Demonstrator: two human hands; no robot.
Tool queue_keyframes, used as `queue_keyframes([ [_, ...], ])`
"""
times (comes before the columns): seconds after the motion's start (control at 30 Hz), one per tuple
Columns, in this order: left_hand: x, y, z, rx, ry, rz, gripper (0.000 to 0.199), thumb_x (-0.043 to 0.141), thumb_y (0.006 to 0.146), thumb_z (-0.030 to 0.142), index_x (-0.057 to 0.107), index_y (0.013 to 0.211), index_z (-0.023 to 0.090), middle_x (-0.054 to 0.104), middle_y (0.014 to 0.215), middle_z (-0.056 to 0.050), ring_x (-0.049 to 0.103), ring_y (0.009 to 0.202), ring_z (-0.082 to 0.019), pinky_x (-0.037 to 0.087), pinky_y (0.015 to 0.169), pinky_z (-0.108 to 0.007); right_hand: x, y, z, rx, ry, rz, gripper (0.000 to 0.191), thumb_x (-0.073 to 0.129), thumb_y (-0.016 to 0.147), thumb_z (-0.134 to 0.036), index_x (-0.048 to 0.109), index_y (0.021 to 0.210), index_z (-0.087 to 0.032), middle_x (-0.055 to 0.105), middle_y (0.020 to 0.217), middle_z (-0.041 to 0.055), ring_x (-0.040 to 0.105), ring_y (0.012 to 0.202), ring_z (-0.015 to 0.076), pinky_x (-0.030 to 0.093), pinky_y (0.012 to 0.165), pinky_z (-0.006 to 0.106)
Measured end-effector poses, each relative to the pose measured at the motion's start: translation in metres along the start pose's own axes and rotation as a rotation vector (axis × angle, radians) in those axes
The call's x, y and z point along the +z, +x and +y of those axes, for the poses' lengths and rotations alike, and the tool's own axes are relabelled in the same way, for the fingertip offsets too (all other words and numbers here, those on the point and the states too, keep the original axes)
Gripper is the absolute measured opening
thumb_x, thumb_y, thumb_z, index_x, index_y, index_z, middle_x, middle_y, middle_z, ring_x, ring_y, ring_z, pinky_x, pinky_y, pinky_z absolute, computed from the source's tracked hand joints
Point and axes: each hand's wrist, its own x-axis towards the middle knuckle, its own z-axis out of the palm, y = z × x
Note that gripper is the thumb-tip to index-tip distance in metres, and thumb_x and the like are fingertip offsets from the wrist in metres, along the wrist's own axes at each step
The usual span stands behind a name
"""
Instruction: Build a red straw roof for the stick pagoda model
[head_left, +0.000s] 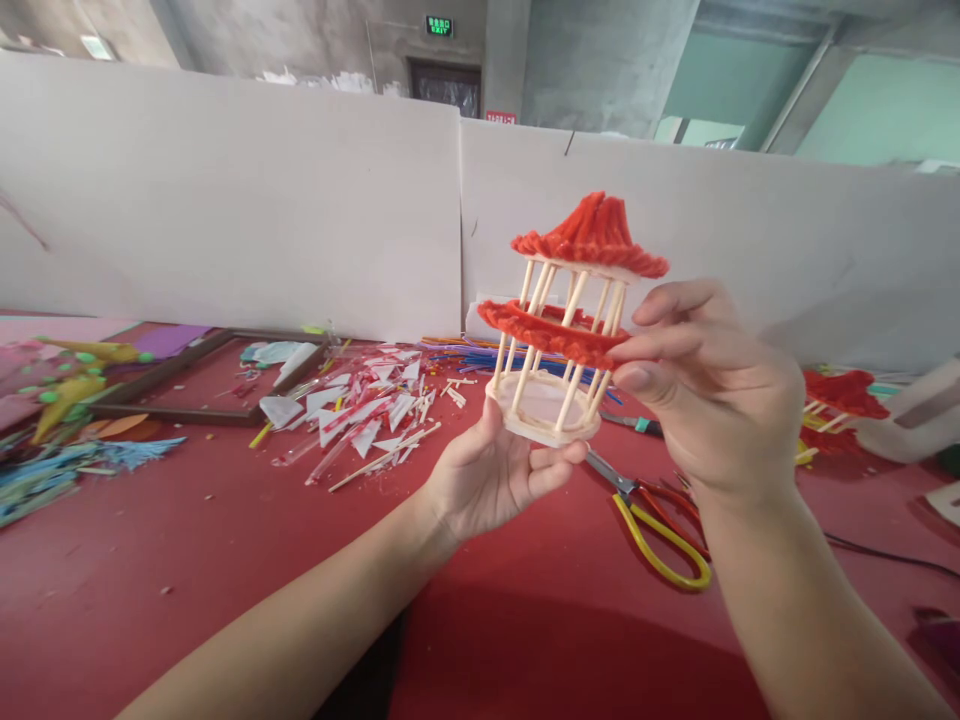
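A small two-tier pavilion model (574, 335) with pale stick columns and red fuzzy roofs is held up above the table, tilted slightly. My left hand (499, 475) supports its round pale base from below, thumb at the base's left edge and fingers under it. On the right side, my right hand (705, 375) pinches the middle red ring between thumb and fingers. Below the model lie scissors (660, 535) with yellow and red handles.
Red table (225, 560) holds plastic and white scraps (367, 405), a brown frame (180, 412), blue-green strips (90, 470) and, at right, another red-roofed model (844, 400). A white partition (225, 190) stands behind.
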Motion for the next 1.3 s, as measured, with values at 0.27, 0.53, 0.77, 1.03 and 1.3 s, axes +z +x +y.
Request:
queue_keyframes([
  [0.27,-0.001,0.001,0.0,-0.011,-0.01,0.02,0.064,0.066,0.09,0.062,0.069,0.127,0.01,0.077,0.119,-0.015,0.078,0.101,-0.022,0.059,0.094,-0.024,0.0,-0.003,-0.004,0.025,-0.013,0.01,0.006,0.081,0.084,-0.033,0.079,0.08,-0.032,0.062,0.087,0.0017,0.06,0.091,0.0197,0.054,0.075,0.037],
  [0.53,-0.004,0.001,0.001,-0.026,-0.024,0.027,0.067,0.058,0.094,0.066,0.066,0.129,0.009,0.075,0.121,-0.017,0.077,0.105,-0.026,0.058,0.095,-0.027,-0.002,-0.003,-0.006,0.04,0.006,-0.031,0.008,0.08,0.086,-0.025,0.078,0.078,-0.029,0.061,0.088,0.0008,0.06,0.087,0.0169,0.053,0.076,0.034],
  [0.77,0.002,0.003,0.004,0.06,-0.002,0.055,0.065,0.068,0.092,0.054,0.06,0.134,0.005,0.073,0.125,-0.02,0.074,0.112,-0.03,0.056,0.098,-0.028,0.006,-0.003,0.008,0.049,0.121,0.046,0.006,0.08,0.086,-0.03,0.08,0.089,-0.035,0.066,0.095,0.0009,0.064,0.098,0.0192,0.055,0.086,0.037],
  [1.03,0.007,0.005,0.002,0.152,0.003,0.213,0.087,0.072,0.09,0.05,0.033,0.154,0.005,0.068,0.13,-0.023,0.07,0.12,-0.033,0.055,0.101,-0.027,0.01,-0.004,0.028,0.238,0.222,0.206,0.014,0.071,0.092,-0.046,0.077,0.088,-0.034,0.074,0.105,0.0004,0.068,0.104,0.0198,0.055,0.093,0.042],
  [1.3,0.006,0.006,0.003,0.186,-0.005,0.287,0.074,0.067,0.094,0.051,0.043,0.147,0.006,0.069,0.127,-0.022,0.071,0.117,-0.034,0.06,0.093,-0.024,0.012,-0.005,0.027,0.307,0.237,0.213,0.011,0.072,0.092,-0.041,0.077,0.091,-0.032,0.076,0.105,0.0001,0.07,0.106,0.0201,0.056,0.097,0.043],
])
